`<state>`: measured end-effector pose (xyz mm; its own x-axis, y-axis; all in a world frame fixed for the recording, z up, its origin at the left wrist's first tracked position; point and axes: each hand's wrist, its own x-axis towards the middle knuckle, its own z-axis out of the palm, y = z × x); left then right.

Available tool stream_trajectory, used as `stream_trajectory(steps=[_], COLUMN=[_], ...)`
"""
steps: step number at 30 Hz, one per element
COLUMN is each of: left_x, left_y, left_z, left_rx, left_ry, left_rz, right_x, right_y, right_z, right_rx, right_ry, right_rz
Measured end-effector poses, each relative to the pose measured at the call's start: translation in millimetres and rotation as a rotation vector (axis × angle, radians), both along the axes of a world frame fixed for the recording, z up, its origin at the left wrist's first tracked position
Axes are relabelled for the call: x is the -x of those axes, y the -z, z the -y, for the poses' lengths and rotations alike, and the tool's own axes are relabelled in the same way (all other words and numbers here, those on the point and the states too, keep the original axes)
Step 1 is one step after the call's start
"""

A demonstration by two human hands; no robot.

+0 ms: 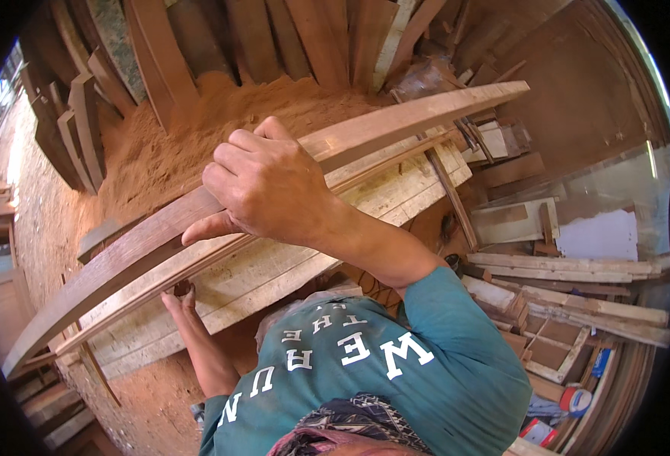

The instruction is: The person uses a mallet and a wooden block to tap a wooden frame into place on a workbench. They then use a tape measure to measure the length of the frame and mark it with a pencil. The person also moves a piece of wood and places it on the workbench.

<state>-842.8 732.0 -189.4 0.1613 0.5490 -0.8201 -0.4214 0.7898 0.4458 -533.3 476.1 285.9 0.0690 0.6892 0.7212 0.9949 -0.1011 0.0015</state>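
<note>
A long wooden plank [418, 120] runs slantwise across the view, from the lower left to the upper right. My right hand [270, 182] is closed over its middle, knuckles up, with the thumb along its near side. Below the plank lies a pale, worn workbench top [274, 283], and a thin wooden strip [388, 162] runs along it. Lower down, my left hand [181, 298] is at the strip's near side, its fingers curled around a small dark thing that I cannot make out. Part of the left fingers is hidden.
Reddish sawdust [141, 163] is heaped beyond the bench, with upright boards [320, 38] leaning at the back. Stacked lengths of wood [578, 267], a white sheet [597, 234] and a divided wooden frame [559, 334] lie on the right. More wood pieces [54, 406] are at the lower left.
</note>
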Motion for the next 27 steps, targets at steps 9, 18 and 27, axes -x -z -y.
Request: stream_trajectory(steps=[9, 18, 27], left_x=[22, 126, 204], left_y=[-397, -370, -231], left_z=[146, 212, 329], left_rx=[-0.847, -0.678, -0.463], left_ry=[-0.175, -0.358, -0.433], left_rz=[0.373, 0.119, -0.009], right_x=[58, 122, 5], right_y=[3, 16, 199], right_z=[86, 196, 116], right_rx=[0.148, 0.778, 1.143], right_ry=[-0.150, -0.468, -0.128], right_rz=[-0.111, -0.366, -0.298])
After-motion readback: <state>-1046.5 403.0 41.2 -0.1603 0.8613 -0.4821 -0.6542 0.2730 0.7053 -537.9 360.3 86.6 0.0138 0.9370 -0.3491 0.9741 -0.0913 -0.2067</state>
